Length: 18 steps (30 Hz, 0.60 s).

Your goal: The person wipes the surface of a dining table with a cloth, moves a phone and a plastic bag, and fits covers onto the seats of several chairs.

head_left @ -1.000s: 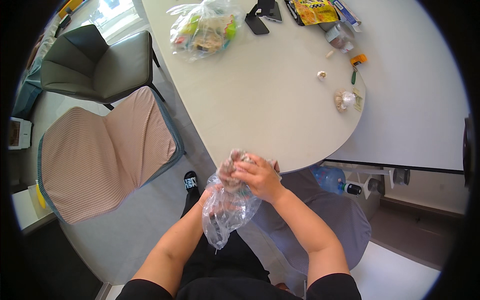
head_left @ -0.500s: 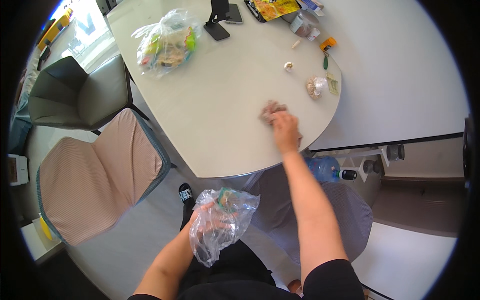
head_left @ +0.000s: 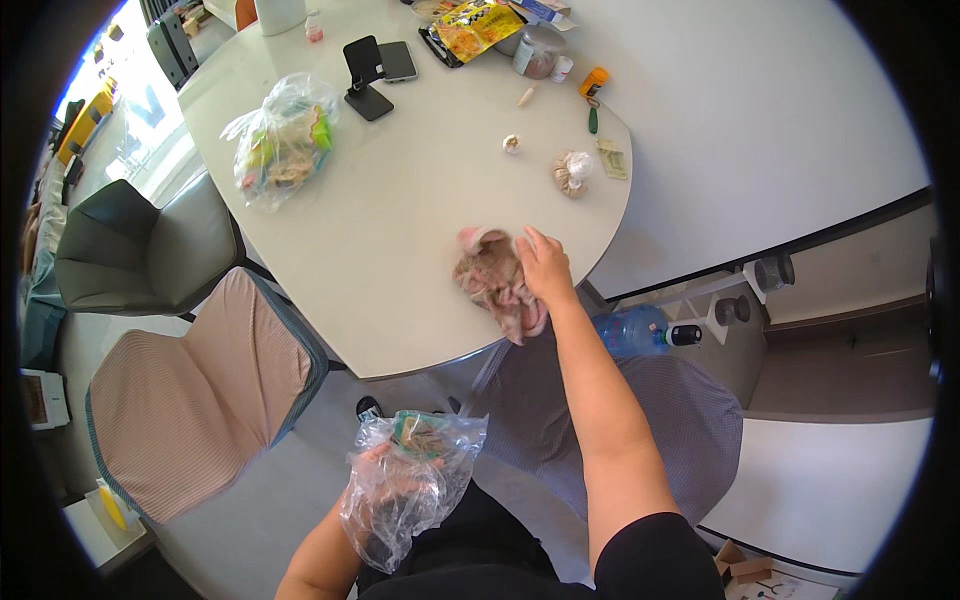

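My left hand point(head_left: 375, 480) is low in front of my body, holding a clear plastic bag point(head_left: 410, 510). The crinkled film partly covers the fingers. A small green and brown bundle point(head_left: 418, 436) shows at the top of this bag. My right hand point(head_left: 545, 266) is over the near right part of the table, fingers apart, right beside a crumpled pinkish-brown cloth point(head_left: 490, 270). The cloth lies spread in loose folds, one end reaching the table's front edge. Whether the hand's thumb side touches the cloth I cannot tell.
On the pale table point(head_left: 390, 240) are a filled plastic bag point(head_left: 285, 145), a black stand point(head_left: 367, 85), a garlic bulb point(head_left: 511, 144), a knotted bag point(head_left: 571, 174), a green-handled peeler point(head_left: 593, 118), a jar point(head_left: 538, 52) and a yellow packet point(head_left: 475, 30). Covered chairs point(head_left: 200, 390) stand around; a water bottle point(head_left: 635, 331) is below right.
My right hand was gripping the bunched cloth; now the cloth lies looser, nearer the table's front edge, with the fingers apart beside it. The view has shifted; my left hand still holds the bag.
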{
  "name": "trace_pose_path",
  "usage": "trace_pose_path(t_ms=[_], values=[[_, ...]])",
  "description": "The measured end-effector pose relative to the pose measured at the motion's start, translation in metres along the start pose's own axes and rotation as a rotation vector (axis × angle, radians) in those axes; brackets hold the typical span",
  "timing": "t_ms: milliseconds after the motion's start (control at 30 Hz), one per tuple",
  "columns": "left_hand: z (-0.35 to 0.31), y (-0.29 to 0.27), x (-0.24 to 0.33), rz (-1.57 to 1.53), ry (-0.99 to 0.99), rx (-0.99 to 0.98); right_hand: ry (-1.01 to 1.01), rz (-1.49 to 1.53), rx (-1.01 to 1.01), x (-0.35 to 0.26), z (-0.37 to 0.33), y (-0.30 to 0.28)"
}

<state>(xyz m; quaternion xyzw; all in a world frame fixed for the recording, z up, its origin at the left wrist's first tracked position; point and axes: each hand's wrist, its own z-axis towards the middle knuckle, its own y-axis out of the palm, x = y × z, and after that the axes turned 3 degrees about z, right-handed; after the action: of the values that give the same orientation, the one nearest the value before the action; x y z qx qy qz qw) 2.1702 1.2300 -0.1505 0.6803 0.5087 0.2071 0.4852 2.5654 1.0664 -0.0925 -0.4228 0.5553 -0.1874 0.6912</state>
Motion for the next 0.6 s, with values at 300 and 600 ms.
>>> trace_pose_path(t_ms=[300,600], values=[[0.019,0.045,0.003,0.0,0.103,-0.106,-0.323,-0.419,0.149,-0.066,-0.071,0.082],[0.019,0.063,0.008,-0.028,0.157,-0.151,-0.062,0.66,0.408,0.028,0.027,-0.033]])
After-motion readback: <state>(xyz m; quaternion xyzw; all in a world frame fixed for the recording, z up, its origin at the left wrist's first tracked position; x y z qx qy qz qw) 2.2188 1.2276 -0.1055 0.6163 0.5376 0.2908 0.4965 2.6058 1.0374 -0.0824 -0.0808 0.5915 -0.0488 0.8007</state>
